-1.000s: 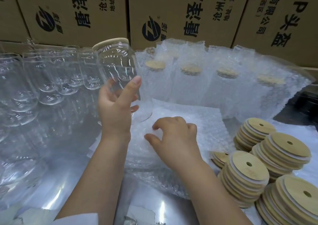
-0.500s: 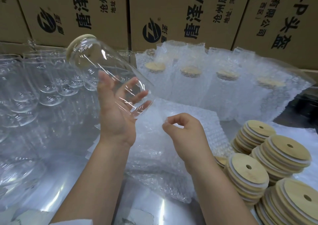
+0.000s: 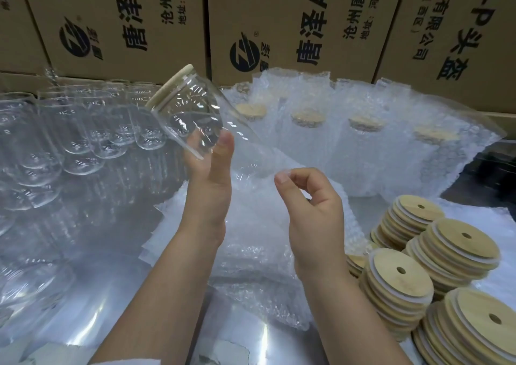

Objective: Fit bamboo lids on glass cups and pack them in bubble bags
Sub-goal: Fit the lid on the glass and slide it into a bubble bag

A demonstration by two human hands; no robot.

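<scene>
— How far along?
— Early, I'd say. Many bare glass cups [image 3: 83,144] crowd the left of the tabletop [image 3: 83,311]. Four bagged cups [image 3: 307,133] stand at the back, with lid stacks [image 3: 446,253] on the right.
— And the grips?
— The left grip [image 3: 208,188] curls round a lidded cup [image 3: 190,110], tilted in mid-air. The right grip [image 3: 312,214] pinches the edge of the top bubble bag [image 3: 252,188], just beside the cup's base.

Shiny table [image 3: 92,295] with glass cups [image 3: 83,146] left, bubble bags [image 3: 251,241] centre, bamboo lid stacks [image 3: 396,281] right, bagged cups [image 3: 363,141] behind.
</scene>
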